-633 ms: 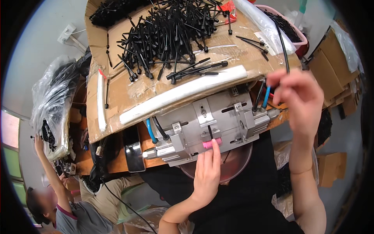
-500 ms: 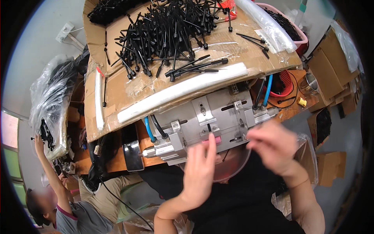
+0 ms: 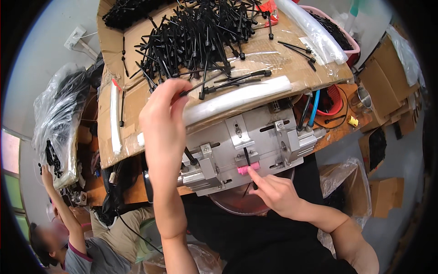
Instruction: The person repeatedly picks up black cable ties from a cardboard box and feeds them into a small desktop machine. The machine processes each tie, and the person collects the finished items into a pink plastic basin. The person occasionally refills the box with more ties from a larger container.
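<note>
My left hand (image 3: 165, 116) reaches over the cardboard, thumb and fingers pinched on one end of a thin black rod (image 3: 207, 82) beside the heap of black rods (image 3: 196, 41). My right hand (image 3: 280, 196) is at the metal fixture (image 3: 269, 148), its index finger stretched onto a pink block (image 3: 248, 168) at the front. Its thumb stands apart and its other fingers are curled. A black rod (image 3: 247, 156) lies in the fixture's middle slot, reaching down to the pink block. A small dark bit shows between right thumb and index; what it is I cannot make out.
White padded strips (image 3: 242, 97) edge the cardboard. Below the fixture sits a clear bowl (image 3: 242, 205). A red basket (image 3: 337, 100) and a metal cup (image 3: 360, 97) stand to the right. At left, a co-worker's hand (image 3: 47, 176) touches a plastic-wrapped bundle (image 3: 59, 118).
My left hand has moved from the fixture up and left to the rods on the cardboard, now pinching one. My right hand has come down and left onto the pink block.
</note>
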Demonstrator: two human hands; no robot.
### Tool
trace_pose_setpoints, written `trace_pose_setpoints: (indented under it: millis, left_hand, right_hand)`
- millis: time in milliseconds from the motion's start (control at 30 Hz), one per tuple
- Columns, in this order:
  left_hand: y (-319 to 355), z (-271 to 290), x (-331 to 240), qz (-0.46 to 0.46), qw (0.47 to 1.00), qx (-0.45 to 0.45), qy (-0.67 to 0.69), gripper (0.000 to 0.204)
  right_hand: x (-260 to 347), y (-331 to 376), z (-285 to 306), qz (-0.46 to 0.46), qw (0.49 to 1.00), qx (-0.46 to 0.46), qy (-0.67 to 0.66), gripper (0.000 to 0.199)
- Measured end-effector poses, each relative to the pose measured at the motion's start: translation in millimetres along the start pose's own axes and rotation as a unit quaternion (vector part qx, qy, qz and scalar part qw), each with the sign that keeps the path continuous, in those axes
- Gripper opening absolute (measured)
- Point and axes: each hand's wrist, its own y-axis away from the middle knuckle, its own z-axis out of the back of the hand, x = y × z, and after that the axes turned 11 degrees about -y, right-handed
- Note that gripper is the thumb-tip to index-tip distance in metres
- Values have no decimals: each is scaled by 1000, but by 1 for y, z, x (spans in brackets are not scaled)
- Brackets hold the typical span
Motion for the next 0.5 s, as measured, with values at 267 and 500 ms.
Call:
trace_pose_setpoints:
  millis: [267, 500]
  left_hand:
    - [131, 14, -61, -5, 995, 64, -80, 62]
    - [186, -42, -78, 3, 978, 195, -71, 70]
  right_hand:
    - [14, -158, 64, 200, 954, -93, 203, 17]
    - [-8, -238, 76, 208, 967, -93, 113, 9]
